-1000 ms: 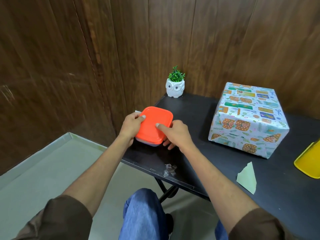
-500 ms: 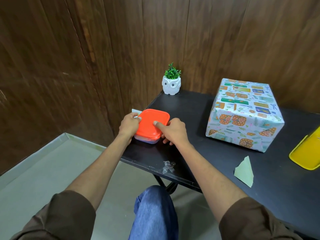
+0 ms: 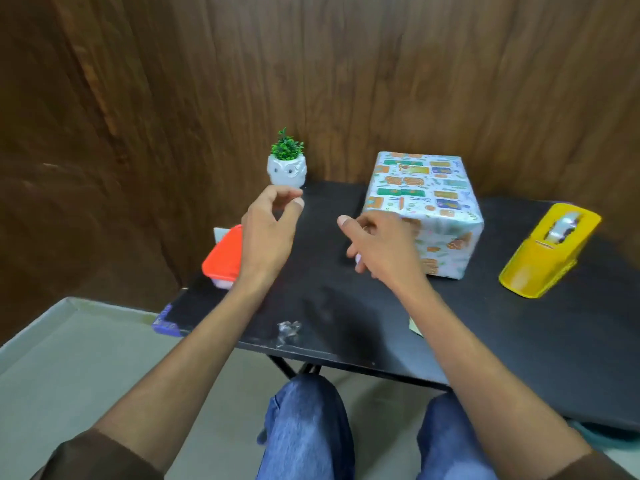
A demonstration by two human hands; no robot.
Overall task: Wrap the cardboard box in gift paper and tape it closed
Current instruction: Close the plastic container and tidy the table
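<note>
Black table [image 3: 485,323] against a wood-panelled wall, seen from a seat at its 6 o'clock edge. Box [image 3: 422,209] sits at about 1 o'clock on the table, flat on its base and fully covered in patterned paper [image 3: 446,237], no bare cardboard showing. Yellow dispenser [image 3: 550,251] lies at the box's 3 o'clock, near it but apart, with a tape roll visible in its top slot. Owl pot [image 3: 286,169] with a green plant stands at the table's 11 o'clock corner. Orange-lidded tub [image 3: 223,258] rests at the 9 o'clock edge, partly hidden behind the left wrist. Crumpled tape scrap [image 3: 288,332] lies near the 6 o'clock edge; a pale paper scrap [image 3: 415,329] peeks out from under the right forearm. Left hand [image 3: 268,233] hangs above the table at the tub's 3 o'clock, fingers loosely curled, thumb and forefinger tips close together, nothing seen between them; it holds nothing. Right hand [image 3: 377,244] hovers at the box's 8 o'clock, overlapping its near left corner in view; whether it touches the box cannot be told. Its thumb points toward 9 o'clock, the other fingers loosely bent under, empty. Both hands blurred. Brown sleeves at the frame's bottom corners, blue-jeaned knees [image 3: 308,427] below the table edge.
</note>
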